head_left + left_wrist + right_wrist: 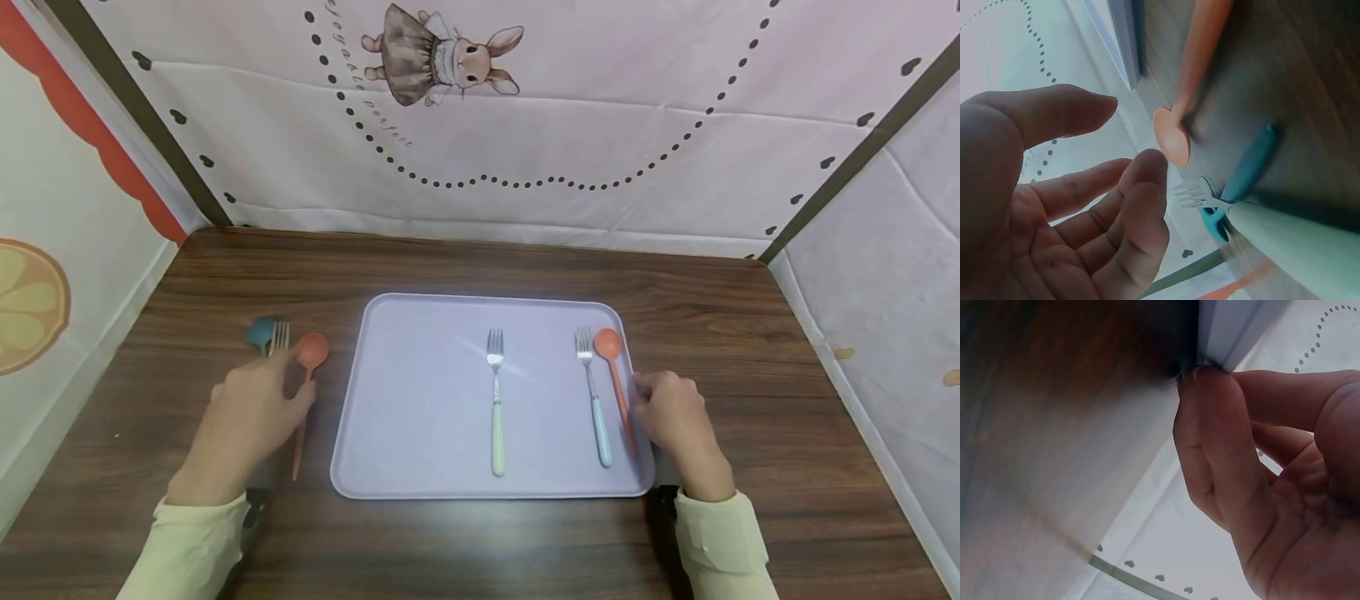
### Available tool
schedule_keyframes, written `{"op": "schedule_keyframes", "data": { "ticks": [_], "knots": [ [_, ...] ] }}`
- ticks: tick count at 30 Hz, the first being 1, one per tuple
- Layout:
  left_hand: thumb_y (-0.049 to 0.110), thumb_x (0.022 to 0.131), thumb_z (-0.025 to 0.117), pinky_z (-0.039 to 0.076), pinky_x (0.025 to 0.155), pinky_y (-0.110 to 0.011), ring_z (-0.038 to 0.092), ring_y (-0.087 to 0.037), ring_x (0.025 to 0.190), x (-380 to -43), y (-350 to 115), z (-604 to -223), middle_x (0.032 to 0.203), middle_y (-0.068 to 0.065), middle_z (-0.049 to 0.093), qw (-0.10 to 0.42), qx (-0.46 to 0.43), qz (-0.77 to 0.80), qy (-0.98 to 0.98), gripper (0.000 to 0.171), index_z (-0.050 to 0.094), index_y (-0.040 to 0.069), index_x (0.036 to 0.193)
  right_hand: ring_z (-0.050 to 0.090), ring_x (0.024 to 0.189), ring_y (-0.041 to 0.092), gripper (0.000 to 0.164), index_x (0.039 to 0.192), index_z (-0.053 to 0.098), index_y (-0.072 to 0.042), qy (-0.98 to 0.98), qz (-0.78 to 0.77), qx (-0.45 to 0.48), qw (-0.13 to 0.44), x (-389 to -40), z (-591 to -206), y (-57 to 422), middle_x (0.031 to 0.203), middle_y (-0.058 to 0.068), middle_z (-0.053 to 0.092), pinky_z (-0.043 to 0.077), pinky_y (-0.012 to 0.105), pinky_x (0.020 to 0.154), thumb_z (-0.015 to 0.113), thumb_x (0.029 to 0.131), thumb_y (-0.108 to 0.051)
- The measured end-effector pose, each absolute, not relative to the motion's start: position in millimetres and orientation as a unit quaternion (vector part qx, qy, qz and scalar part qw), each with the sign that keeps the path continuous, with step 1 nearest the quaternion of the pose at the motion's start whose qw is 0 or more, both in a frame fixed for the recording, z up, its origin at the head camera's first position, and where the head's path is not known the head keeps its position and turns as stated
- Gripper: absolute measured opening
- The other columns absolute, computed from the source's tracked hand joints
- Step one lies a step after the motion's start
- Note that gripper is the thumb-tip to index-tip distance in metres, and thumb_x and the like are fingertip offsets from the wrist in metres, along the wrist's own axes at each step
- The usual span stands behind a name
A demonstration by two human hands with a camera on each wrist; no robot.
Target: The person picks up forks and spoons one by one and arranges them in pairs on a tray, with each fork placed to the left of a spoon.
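My left hand (247, 412) hovers over the cutlery left of the tray, thumb and fingers apart with nothing between them. Nearest to it are an orange spoon (312, 350), a fork (279, 336) with a pale green handle (1297, 244), and a teal spoon (260, 332), partly hidden by the hand in the head view. At the right rim of a pale lilac tray (420, 400), my right hand (678, 421) pinches the edge with thumb and curled fingers. On the tray lie a green-handled fork (497, 433), a blue-handled fork (600, 429) and another orange spoon (619, 392).
The tray lies flat on a dark wooden table (480, 550). Behind stands a pale printed cloth wall (600, 133) with a rabbit picture. Further cloth walls close off the left and right sides.
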State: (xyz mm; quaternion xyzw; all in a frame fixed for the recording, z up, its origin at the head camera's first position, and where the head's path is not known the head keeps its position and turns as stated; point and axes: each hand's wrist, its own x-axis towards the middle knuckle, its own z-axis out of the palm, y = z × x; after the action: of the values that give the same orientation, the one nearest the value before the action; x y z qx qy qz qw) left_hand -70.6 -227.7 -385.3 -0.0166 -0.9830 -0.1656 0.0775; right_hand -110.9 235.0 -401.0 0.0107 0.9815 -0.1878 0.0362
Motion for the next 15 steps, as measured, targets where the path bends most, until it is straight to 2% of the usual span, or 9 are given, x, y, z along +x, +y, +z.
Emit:
{"op": "schedule_keyframes", "data": {
  "ticks": [4,9,12,15],
  "knots": [
    [0.022,0.080,0.062,0.044,0.053,-0.059,0.056,-0.037,0.065,-70.6,-227.3,-385.3,0.081,-0.027,0.059,0.067,-0.010,-0.163,-0.984,0.041,0.055,-0.006,0.110,0.051,0.064,0.027,0.037,0.114,0.063,0.000,0.982,-0.188,0.006,0.035,-110.2,-399.5,234.7,0.106,0.026,0.062,0.043,0.038,0.050,0.054,0.078,-0.002],
    [0.022,0.080,0.061,0.043,0.045,-0.052,0.052,-0.032,0.056,-70.7,-225.8,-386.0,0.072,-0.020,0.056,0.028,0.009,-0.165,-0.986,0.032,0.057,-0.001,0.101,0.051,0.069,0.029,0.037,0.113,0.064,-0.001,0.983,-0.180,-0.005,0.025,-109.6,-400.1,235.5,0.105,0.025,0.062,0.045,0.044,0.055,0.054,0.077,-0.003],
    [0.021,0.079,0.061,0.042,0.045,-0.053,0.052,-0.035,0.056,-70.0,-226.0,-388.6,0.072,-0.022,0.057,0.030,0.006,-0.164,-0.986,0.026,0.057,0.002,0.096,0.052,0.070,0.029,0.037,0.112,0.065,-0.002,0.984,-0.177,-0.005,0.026,-110.2,-401.0,235.9,0.102,0.024,0.063,0.046,0.046,0.057,0.054,0.077,-0.003],
    [0.020,0.078,0.061,0.040,0.048,-0.060,0.053,-0.043,0.059,-69.1,-227.2,-392.0,0.070,-0.023,0.057,0.048,-0.002,-0.167,-0.985,0.020,0.057,0.005,0.090,0.052,0.070,0.029,0.036,0.111,0.066,-0.001,0.985,-0.172,-0.007,0.026,-111.0,-401.1,236.2,0.097,0.023,0.064,0.047,0.048,0.060,0.054,0.077,-0.002]
  ]
}}
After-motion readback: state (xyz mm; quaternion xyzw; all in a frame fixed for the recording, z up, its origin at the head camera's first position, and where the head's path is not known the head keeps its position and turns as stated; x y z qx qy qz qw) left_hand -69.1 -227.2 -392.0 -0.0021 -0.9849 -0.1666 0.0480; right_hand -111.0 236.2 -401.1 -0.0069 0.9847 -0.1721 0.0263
